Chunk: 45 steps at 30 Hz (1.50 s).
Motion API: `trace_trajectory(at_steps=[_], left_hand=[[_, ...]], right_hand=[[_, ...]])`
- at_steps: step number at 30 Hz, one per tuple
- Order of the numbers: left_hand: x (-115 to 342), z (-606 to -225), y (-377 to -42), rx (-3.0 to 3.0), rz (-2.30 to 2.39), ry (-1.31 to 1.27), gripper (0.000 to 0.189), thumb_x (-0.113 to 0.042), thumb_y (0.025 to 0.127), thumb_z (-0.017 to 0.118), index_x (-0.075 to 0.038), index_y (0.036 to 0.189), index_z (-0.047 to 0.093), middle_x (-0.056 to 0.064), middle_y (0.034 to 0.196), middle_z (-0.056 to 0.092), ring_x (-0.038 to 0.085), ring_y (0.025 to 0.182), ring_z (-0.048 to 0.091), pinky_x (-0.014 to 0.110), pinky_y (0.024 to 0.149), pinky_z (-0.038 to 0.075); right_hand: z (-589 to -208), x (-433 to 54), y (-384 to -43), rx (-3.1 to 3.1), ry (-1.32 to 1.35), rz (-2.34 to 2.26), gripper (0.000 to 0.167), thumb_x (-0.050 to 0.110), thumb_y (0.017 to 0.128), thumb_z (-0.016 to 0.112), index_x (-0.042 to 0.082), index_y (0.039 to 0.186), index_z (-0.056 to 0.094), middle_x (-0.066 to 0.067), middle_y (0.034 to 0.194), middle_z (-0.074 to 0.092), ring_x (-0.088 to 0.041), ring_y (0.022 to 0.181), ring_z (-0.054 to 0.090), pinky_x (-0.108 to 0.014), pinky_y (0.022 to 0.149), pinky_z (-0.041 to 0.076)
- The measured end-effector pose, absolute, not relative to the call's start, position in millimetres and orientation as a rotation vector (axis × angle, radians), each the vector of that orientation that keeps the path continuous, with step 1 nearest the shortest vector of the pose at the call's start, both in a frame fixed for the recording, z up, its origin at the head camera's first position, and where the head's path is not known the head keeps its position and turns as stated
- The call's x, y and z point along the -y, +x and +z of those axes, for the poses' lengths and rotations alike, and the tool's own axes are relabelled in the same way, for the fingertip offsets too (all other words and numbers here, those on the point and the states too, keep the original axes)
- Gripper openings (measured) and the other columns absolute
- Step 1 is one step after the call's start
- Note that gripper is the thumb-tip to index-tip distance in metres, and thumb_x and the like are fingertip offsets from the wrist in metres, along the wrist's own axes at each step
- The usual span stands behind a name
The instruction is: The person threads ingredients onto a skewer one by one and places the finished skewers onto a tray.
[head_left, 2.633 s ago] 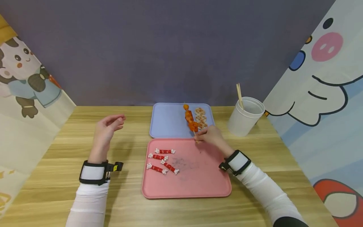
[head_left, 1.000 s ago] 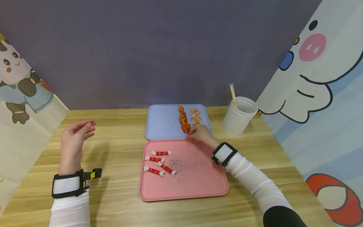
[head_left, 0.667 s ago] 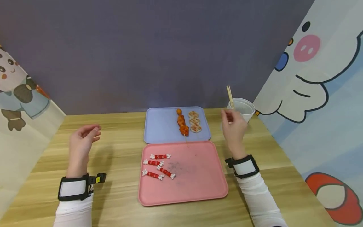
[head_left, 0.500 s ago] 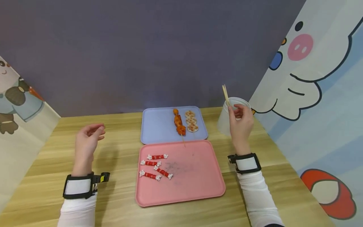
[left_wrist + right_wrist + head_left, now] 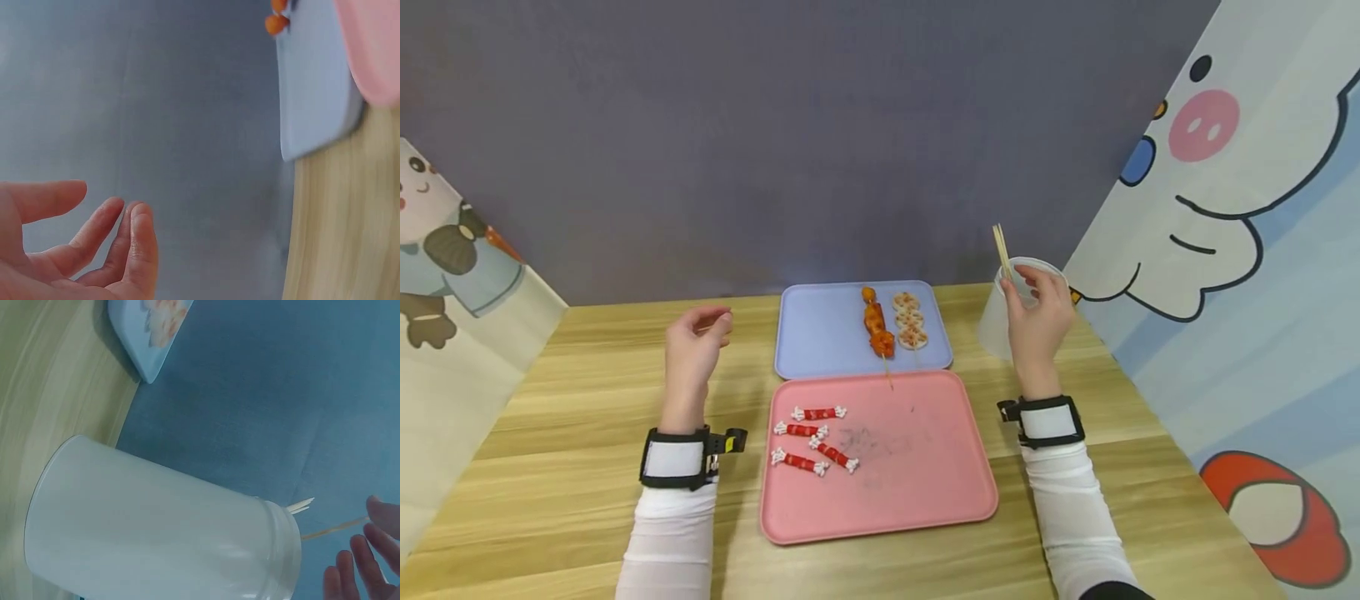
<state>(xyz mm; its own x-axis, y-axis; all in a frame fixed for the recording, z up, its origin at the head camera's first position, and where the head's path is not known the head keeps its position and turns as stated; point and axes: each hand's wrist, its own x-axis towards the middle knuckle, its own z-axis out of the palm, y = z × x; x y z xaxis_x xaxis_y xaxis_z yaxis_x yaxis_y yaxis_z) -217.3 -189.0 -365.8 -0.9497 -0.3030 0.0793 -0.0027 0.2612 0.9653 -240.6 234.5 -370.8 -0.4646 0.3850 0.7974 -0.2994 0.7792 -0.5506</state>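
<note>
My right hand (image 5: 1041, 321) is over the rim of a white bucket (image 5: 156, 525). Its thumb and index finger pinch a thin bamboo skewer (image 5: 334, 529) that slants up out of the bucket. Other skewers (image 5: 301, 505) lean beside it at the rim. My left hand (image 5: 692, 350) hovers over the table left of the trays, fingers loosely bent and holding nothing; in the left wrist view the fingers (image 5: 142, 247) stand apart from the thumb. On the blue tray (image 5: 816, 333) lie an orange-glazed food skewer (image 5: 875, 321) and a skewer of pale round slices (image 5: 910, 321).
In front of the blue tray is a pink tray (image 5: 917, 492), with several red pieces with white ends (image 5: 820, 413) on its left side. The orange skewer's stick reaches over the pink tray's back edge. A grey wall (image 5: 737, 167) rises behind the wooden table (image 5: 587, 400).
My right hand has let go of the orange skewer on the blue tray, moved right to the bucket and taken hold of a bamboo skewer. My left hand went left, then back right.
</note>
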Motion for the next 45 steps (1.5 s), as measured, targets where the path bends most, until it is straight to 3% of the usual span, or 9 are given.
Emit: trace_trajectory(at_steps=[11, 22, 30, 36, 40, 45], left_hand=[[159, -362, -223, 2.215, -1.882, 0.286, 0.034, -0.021, 0.095, 0.056, -0.001, 0.121, 0.061, 0.003, 0.105, 0.059, 0.013, 0.089, 0.059, 0.024, 0.079, 0.052], [155, -366, -223, 2.232, -1.882, 0.263, 0.031, -0.018, 0.095, 0.056, 0.000, 0.120, 0.061, 0.011, 0.112, 0.059, 0.011, 0.088, 0.059, 0.027, 0.079, 0.053], [156, -365, -223, 2.232, -1.882, 0.255, 0.030, -0.018, 0.095, 0.056, 0.000, 0.119, 0.061, 0.013, 0.112, 0.060, 0.012, 0.088, 0.058, 0.022, 0.075, 0.052], [152, -365, -225, 2.239, -1.897, 0.248, 0.031, -0.017, 0.094, 0.057, 0.001, 0.119, 0.061, 0.016, 0.114, 0.060, 0.014, 0.089, 0.057, 0.027, 0.079, 0.053], [149, -367, -226, 2.249, -1.898, 0.241, 0.029, -0.015, 0.094, 0.057, 0.001, 0.118, 0.062, 0.016, 0.114, 0.061, 0.014, 0.089, 0.058, 0.030, 0.080, 0.053], [148, -368, -226, 2.264, -1.874, 0.239, 0.028, -0.017, 0.094, 0.057, -0.001, 0.117, 0.063, 0.014, 0.113, 0.061, 0.013, 0.089, 0.057, 0.022, 0.074, 0.052]], right_hand=[[-362, -234, -242, 1.915, -0.069, 0.787, 0.016, 0.013, 0.079, 0.076, 0.004, 0.093, 0.075, -0.016, 0.088, 0.069, -0.030, 0.085, 0.064, -0.037, 0.074, 0.052], [-365, -239, -239, 1.929, -0.091, 0.860, 0.015, 0.010, 0.082, 0.073, 0.000, 0.093, 0.074, -0.017, 0.089, 0.069, -0.028, 0.088, 0.066, -0.035, 0.077, 0.056], [-362, -235, -240, 1.913, -0.086, 0.863, 0.016, 0.016, 0.086, 0.070, 0.003, 0.093, 0.075, -0.014, 0.089, 0.071, -0.026, 0.087, 0.067, -0.022, 0.077, 0.056], [-351, -234, -231, 1.853, -0.057, 0.890, 0.017, 0.018, 0.088, 0.068, 0.002, 0.092, 0.074, -0.015, 0.090, 0.071, -0.026, 0.085, 0.067, -0.007, 0.077, 0.049], [-339, -231, -221, 1.759, -0.033, 0.925, 0.018, 0.020, 0.087, 0.069, 0.003, 0.091, 0.075, -0.013, 0.091, 0.072, -0.023, 0.085, 0.067, -0.009, 0.078, 0.050], [-324, -225, -208, 1.621, -0.009, 0.942, 0.020, 0.020, 0.086, 0.070, 0.002, 0.090, 0.075, -0.011, 0.091, 0.072, -0.014, 0.085, 0.066, -0.015, 0.077, 0.053]])
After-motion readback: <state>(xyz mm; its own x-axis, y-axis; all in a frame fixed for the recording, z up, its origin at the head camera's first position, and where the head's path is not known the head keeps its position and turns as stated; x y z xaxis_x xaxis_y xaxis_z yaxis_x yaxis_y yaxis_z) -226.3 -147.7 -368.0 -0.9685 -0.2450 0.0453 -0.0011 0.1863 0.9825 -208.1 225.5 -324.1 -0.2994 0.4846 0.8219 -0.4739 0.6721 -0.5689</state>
